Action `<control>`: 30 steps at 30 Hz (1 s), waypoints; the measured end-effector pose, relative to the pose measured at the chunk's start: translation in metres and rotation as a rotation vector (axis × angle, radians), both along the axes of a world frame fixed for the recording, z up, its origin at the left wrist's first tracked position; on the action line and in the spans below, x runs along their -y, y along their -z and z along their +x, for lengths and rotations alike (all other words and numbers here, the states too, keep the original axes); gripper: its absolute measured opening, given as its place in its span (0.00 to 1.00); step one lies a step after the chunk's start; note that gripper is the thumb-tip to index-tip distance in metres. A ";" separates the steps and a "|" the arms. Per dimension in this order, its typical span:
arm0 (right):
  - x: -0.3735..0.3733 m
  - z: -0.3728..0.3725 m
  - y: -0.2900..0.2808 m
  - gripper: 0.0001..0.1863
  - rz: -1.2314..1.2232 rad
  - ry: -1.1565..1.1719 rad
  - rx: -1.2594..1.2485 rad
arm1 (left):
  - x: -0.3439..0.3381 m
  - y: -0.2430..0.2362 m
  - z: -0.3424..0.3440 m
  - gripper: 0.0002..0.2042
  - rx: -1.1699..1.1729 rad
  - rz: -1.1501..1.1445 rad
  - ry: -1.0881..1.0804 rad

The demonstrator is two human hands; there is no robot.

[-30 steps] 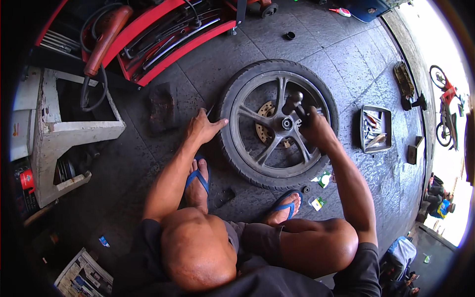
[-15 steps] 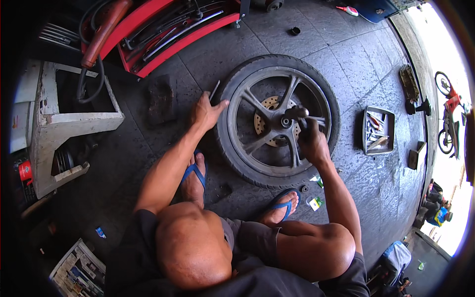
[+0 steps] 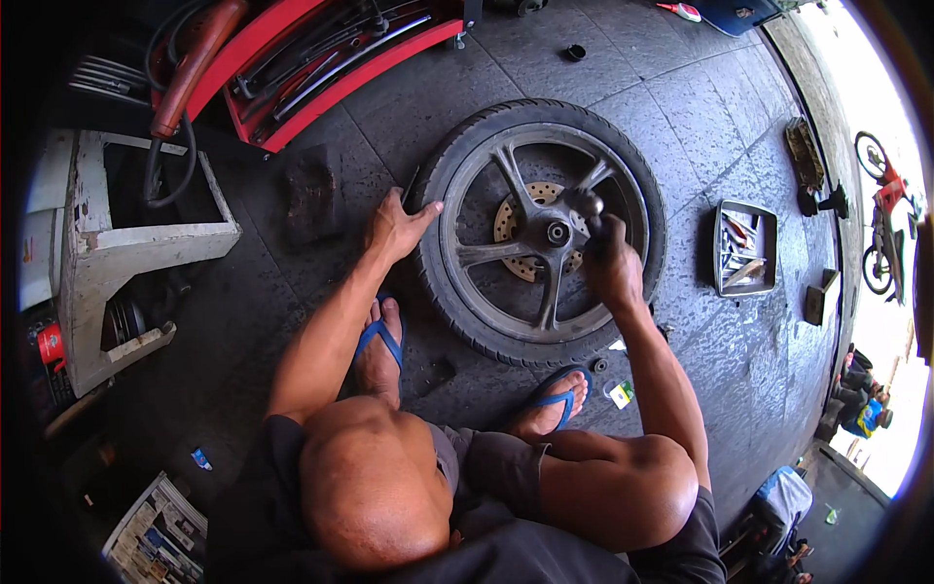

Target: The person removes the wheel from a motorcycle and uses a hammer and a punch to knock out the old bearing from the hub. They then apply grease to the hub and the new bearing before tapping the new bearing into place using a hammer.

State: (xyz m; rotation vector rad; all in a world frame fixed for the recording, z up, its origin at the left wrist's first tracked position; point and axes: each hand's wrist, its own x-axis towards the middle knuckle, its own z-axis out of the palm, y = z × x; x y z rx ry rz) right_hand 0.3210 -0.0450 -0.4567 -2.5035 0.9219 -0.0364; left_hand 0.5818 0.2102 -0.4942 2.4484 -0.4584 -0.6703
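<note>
A motorcycle wheel (image 3: 545, 292) with a black tyre and grey spokes lies flat on the floor before my feet, its drilled brake disc (image 3: 514, 206) showing between the spokes. My left hand (image 3: 394, 229) is at the tyre's left edge, thumb stretched onto the sidewall, fingers curled around a thin metal rod (image 3: 412, 183) that pokes up beside the tyre. Over the wheel's right side, my right hand (image 3: 615, 268) grips a hammer (image 3: 584, 202); its dark rounded head hangs just right of the hub (image 3: 557, 232). Whether the head touches the wheel, I cannot tell.
A tray of tools (image 3: 746, 248) lies to the right. At upper left stands a red tool cart (image 3: 360, 73), with a worn white stand (image 3: 156, 243) below it. A dark block (image 3: 313, 190) is left of the wheel. Small packets (image 3: 620, 393) lie by my right foot.
The wheel has turned clockwise by part of a spoke gap. My left hand has shifted slightly left with the rod, which now shows less. The hammer stays near the hub.
</note>
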 end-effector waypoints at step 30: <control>-0.013 -0.038 -0.022 0.21 0.732 0.375 0.124 | -0.021 -0.033 0.064 0.16 -0.138 -0.129 -0.206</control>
